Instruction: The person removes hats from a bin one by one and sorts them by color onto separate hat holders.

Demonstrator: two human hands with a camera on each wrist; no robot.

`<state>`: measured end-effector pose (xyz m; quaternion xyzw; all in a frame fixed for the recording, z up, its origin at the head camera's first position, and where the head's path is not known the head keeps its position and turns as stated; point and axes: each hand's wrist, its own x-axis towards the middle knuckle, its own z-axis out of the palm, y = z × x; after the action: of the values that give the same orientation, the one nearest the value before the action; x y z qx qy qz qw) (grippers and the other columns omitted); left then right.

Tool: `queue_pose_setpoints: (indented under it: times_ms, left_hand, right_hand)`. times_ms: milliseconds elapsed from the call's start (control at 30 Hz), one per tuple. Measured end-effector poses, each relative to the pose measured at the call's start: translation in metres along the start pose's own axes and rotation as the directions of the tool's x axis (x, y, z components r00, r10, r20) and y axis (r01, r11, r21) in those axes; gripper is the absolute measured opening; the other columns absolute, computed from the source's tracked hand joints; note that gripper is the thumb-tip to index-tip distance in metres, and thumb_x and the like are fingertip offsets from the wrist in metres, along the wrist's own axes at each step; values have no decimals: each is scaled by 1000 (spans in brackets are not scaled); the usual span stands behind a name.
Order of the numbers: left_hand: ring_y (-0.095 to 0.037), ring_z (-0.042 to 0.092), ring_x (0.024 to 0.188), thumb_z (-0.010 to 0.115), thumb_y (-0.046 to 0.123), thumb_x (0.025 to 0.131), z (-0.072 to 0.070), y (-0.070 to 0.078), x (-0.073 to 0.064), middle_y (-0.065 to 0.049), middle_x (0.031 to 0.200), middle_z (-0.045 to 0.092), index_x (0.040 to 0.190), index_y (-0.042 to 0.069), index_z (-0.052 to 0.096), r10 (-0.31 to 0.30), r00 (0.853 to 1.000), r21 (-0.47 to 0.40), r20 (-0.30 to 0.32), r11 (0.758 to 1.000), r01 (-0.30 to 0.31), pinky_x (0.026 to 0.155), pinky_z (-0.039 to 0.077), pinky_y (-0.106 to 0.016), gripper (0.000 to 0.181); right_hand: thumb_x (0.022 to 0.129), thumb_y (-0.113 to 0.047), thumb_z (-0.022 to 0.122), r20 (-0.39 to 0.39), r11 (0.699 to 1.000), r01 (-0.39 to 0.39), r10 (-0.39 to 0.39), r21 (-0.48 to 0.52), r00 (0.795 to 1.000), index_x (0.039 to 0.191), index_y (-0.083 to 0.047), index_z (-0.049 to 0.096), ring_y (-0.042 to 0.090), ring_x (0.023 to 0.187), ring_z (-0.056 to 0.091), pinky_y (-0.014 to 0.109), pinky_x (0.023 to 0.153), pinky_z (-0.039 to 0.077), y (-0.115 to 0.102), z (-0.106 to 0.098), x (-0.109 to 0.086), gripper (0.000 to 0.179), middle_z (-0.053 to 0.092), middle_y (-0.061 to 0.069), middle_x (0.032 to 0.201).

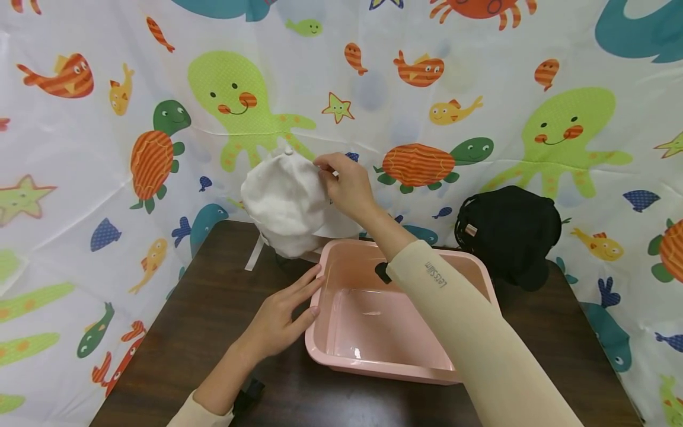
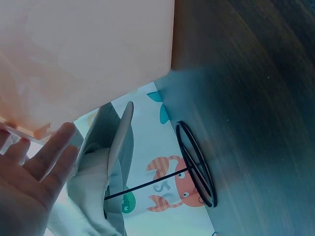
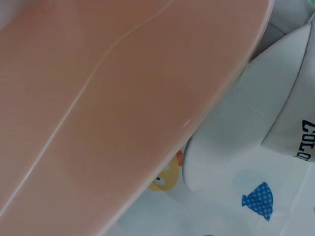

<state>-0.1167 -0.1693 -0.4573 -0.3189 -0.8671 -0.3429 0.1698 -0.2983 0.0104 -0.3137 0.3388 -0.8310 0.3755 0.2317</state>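
A white cap (image 1: 285, 204) with a brim and dark lettering (image 3: 306, 140) on its front sits at the back of the table, on a black wire stand (image 2: 197, 164). My right hand (image 1: 349, 184) reaches over the basin and pinches the cap's upper right side with curled fingers. In front of the cap stands a pink plastic basin (image 1: 400, 375), with bare floor showing inside. My left hand (image 1: 280, 320) rests on the basin's left rim, fingers nearly straight and spread. The right wrist view shows the basin wall and the cap's brim (image 3: 236, 128), not the hand.
A black cap (image 1: 509, 234) stands at the back right of the dark wooden table (image 1: 208, 332), just beyond the basin's right corner. A white strap (image 1: 255, 254) hangs at the white cap's left side. Close behind hangs a curtain (image 1: 320, 71) printed with sea animals.
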Motion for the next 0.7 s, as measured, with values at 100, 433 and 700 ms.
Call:
queue_pose_setpoints:
  times_ms: [100, 433, 700]
  left_hand:
    - [-28, 57, 138, 67, 21, 101, 1, 0, 0, -6, 164, 44, 153, 10, 55, 7, 1000, 4, -5, 1000, -7, 102, 53, -52, 55]
    - [-27, 55, 139, 69, 19, 99, -1, 1, 0, -6, 164, 43, 153, 9, 55, -7, 1000, -8, 4, 1000, 7, 104, 52, -51, 57]
    - [-28, 56, 139, 69, 19, 99, 0, 0, -1, -6, 164, 44, 153, 10, 55, -2, 1000, -7, -3, 1000, 2, 104, 52, -51, 57]
  right_hand:
    - [101, 2, 64, 0, 1000, 6, -6, -13, 1000, 117, -2, 75, 25, 98, 68, 35, 84, 56, 0, 0, -1, 20, 73, 14, 110]
    - [101, 2, 64, 28, 995, 48, -46, -83, 999, 114, -3, 77, 26, 100, 70, 38, 86, 57, -1, -1, -3, 19, 75, 13, 109]
    - [102, 1, 62, 85, 994, -21, 30, -103, 996, 118, -2, 76, 27, 101, 69, 39, 88, 55, 1, 3, -10, 21, 75, 13, 112]
